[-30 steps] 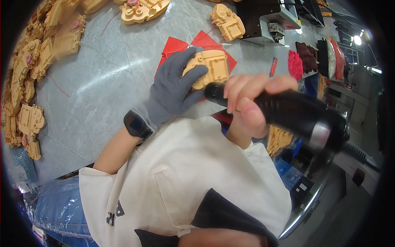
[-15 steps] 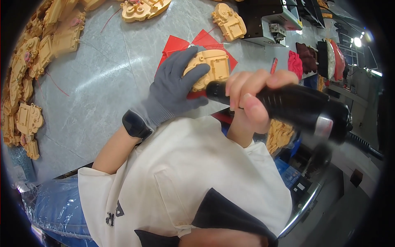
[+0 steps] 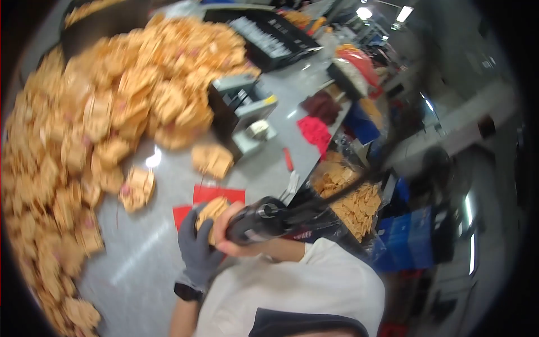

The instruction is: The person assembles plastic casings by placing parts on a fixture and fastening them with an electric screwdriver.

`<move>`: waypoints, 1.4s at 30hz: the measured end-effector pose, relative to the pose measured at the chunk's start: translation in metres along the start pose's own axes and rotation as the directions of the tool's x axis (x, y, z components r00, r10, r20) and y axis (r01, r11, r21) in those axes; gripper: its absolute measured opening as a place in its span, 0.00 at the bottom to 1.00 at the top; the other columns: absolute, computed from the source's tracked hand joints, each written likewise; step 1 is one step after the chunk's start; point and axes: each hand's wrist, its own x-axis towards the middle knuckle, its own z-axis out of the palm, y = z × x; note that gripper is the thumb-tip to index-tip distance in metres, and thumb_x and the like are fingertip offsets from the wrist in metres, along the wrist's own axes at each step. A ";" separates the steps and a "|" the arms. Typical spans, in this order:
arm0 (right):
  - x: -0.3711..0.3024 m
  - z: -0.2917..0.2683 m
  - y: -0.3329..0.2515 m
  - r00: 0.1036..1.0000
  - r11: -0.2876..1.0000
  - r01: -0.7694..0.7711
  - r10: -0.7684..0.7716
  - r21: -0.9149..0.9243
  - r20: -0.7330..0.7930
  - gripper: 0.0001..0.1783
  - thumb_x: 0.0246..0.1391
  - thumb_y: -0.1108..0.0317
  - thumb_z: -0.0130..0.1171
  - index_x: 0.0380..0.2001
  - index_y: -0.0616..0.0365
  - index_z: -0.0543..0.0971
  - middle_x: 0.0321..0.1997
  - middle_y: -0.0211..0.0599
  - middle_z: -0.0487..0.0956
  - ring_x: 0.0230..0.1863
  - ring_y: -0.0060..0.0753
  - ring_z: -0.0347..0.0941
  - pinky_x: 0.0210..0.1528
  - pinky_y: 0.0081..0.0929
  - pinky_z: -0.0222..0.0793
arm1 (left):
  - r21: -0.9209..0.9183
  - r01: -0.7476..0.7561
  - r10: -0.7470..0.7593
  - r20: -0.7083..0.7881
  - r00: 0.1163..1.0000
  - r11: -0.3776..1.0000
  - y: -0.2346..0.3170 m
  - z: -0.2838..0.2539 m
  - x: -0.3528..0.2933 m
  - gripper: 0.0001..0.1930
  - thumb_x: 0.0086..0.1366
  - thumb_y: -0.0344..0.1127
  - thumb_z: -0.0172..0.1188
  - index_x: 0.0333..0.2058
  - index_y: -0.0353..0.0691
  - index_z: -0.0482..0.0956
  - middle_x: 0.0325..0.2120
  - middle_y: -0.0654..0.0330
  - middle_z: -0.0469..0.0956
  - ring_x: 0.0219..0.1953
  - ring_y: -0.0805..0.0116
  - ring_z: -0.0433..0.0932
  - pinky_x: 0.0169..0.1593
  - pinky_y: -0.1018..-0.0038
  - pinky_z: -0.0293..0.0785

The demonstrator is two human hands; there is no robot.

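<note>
My left hand [image 3: 197,254], in a grey glove, is closed around a tan moulded plastic housing [image 3: 210,212]. The housing is above a red sheet [image 3: 219,194] on the grey table. My bare right hand [image 3: 227,229] wraps round a black corded electric screwdriver [image 3: 259,221], with the cord trailing off to the upper right. Its front end points toward the housing. My right fingers and the blur hide whether the tip touches it.
A large heap of similar tan housings [image 3: 84,146] covers the left and far table. One housing [image 3: 212,160] lies beside a grey-and-black machine [image 3: 244,106]. A red-handled tool [image 3: 288,160] and a pink cloth [image 3: 314,133] sit near the right edge. A bag of tan parts [image 3: 353,205] stands below.
The view has swung up and outward, showing more of the table and heap. My hands now appear lower and smaller, still holding the housing and the electric screwdriver.
</note>
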 end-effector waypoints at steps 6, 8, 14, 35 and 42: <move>0.001 -0.011 -0.026 0.962 0.954 -0.143 0.196 0.262 -0.190 0.24 0.44 0.80 0.58 0.46 0.60 0.64 0.21 0.32 0.71 0.20 0.20 0.68 0.24 0.19 0.65 | -0.017 0.017 -0.016 0.028 0.999 1.000 0.015 -0.009 -0.008 0.40 0.42 0.44 0.71 0.54 0.38 0.64 0.54 0.40 0.62 0.56 0.40 0.62 0.56 0.55 0.61; -0.007 -0.020 -0.033 0.962 0.954 0.004 0.078 0.300 -0.260 0.24 0.44 0.80 0.57 0.46 0.61 0.63 0.20 0.34 0.72 0.19 0.22 0.70 0.24 0.19 0.65 | -0.151 0.053 -0.072 -0.121 0.990 0.987 0.019 -0.026 -0.006 0.40 0.44 0.44 0.71 0.53 0.34 0.63 0.55 0.43 0.62 0.58 0.44 0.60 0.59 0.58 0.57; -0.015 0.014 -0.029 0.968 0.938 -0.184 0.224 0.294 -0.109 0.26 0.44 0.74 0.67 0.46 0.59 0.67 0.29 0.27 0.74 0.33 0.15 0.68 0.35 0.18 0.65 | -0.016 -0.109 0.095 -0.372 0.923 0.994 0.092 -0.081 0.086 0.25 0.61 0.34 0.56 0.54 0.29 0.62 0.55 0.46 0.63 0.58 0.53 0.62 0.61 0.63 0.54; -0.008 0.036 -0.021 0.941 0.999 -0.030 0.023 -0.014 -0.338 0.28 0.46 0.64 0.65 0.48 0.60 0.66 0.29 0.33 0.71 0.31 0.24 0.65 0.37 0.21 0.64 | 0.564 -0.189 0.450 -0.369 0.813 0.804 0.059 -0.070 0.121 0.25 0.61 0.35 0.55 0.56 0.35 0.62 0.50 0.49 0.67 0.52 0.56 0.68 0.51 0.65 0.69; -0.013 0.049 -0.012 0.970 1.000 -0.005 0.005 0.004 -0.243 0.34 0.40 0.70 0.61 0.54 0.61 0.64 0.40 0.36 0.72 0.44 0.26 0.66 0.48 0.25 0.62 | 0.324 -0.175 0.278 -0.308 0.910 0.930 0.048 -0.073 0.105 0.30 0.63 0.43 0.52 0.59 0.35 0.57 0.56 0.48 0.61 0.56 0.56 0.65 0.55 0.62 0.66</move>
